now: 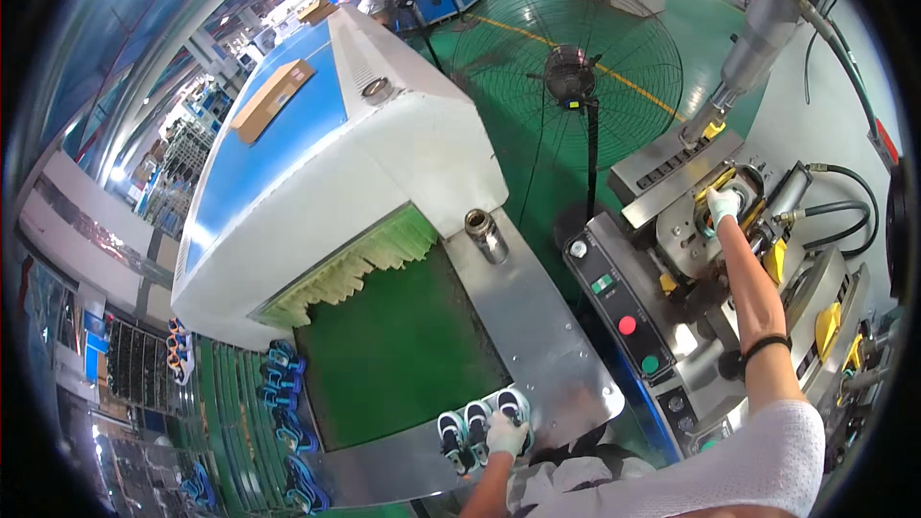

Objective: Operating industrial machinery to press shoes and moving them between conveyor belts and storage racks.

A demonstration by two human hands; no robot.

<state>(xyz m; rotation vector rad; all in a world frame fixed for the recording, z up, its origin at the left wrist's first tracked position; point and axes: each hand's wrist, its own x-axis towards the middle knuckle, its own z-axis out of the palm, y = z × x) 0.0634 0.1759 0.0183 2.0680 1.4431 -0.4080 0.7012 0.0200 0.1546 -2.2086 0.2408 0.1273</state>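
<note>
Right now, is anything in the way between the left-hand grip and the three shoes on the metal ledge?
Nothing visible: the gloved left-hand grip is right at the shoes, hiding part of the rightmost one, by the near edge of the metal ledge.

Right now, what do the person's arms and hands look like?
The left hand and right hand wear whitish gloves. The right arm has a thin dark band around it, and a short white sleeve above that.

Three shoes (477,422) sit left of the control panel (614,299)
</note>
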